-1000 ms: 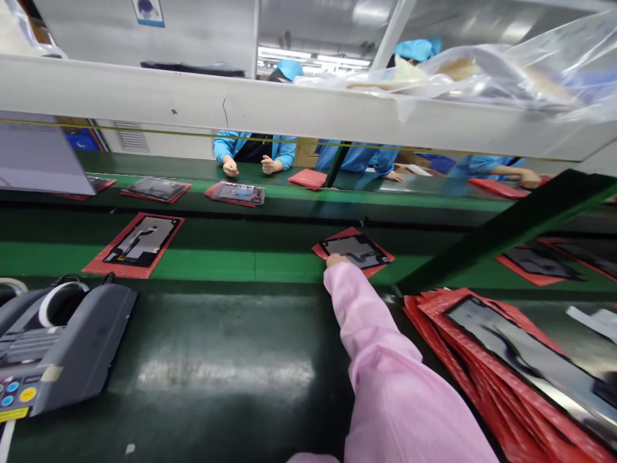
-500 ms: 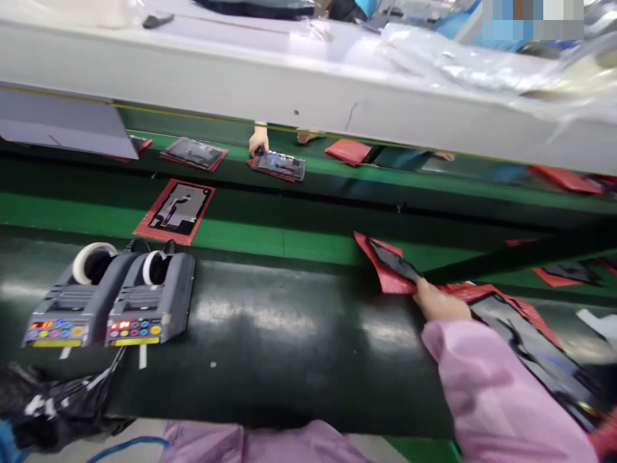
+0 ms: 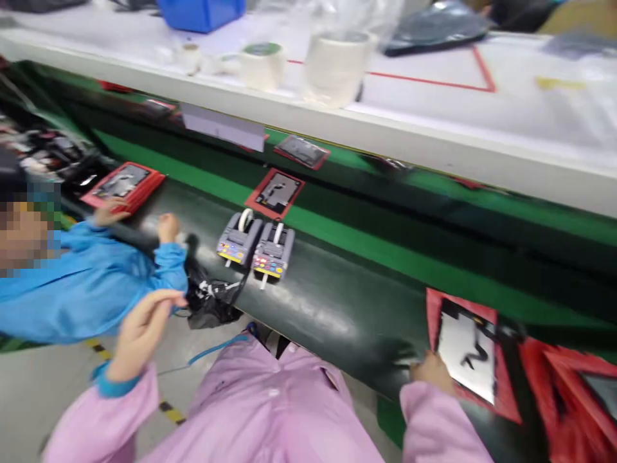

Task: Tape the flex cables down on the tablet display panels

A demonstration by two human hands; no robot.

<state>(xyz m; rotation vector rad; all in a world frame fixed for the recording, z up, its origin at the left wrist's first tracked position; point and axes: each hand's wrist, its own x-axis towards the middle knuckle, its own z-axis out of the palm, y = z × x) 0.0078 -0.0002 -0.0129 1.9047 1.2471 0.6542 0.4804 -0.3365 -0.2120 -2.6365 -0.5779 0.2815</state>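
Note:
My right hand (image 3: 431,372) grips the near edge of a red tray (image 3: 506,399) that carries a flat grey panel with a black cable (image 3: 466,350); the tray lies on the dark bench close to me. My left hand (image 3: 142,328) hangs in the air over the floor, fingers loosely apart, holding nothing. Both arms wear pink sleeves. The picture is smeared by motion.
Two grey tape dispensers (image 3: 255,243) stand on the bench. Red trays with panels (image 3: 278,193) ride the green conveyor. A stack of red trays (image 3: 573,392) lies at right. A co-worker in blue (image 3: 91,283) sits at left with hands near another tray (image 3: 124,184). Tape rolls (image 3: 263,63) sit on the white shelf.
My view swung left and down. My right hand pulled the red tray off the conveyor onto the bench near me. My left hand came into view.

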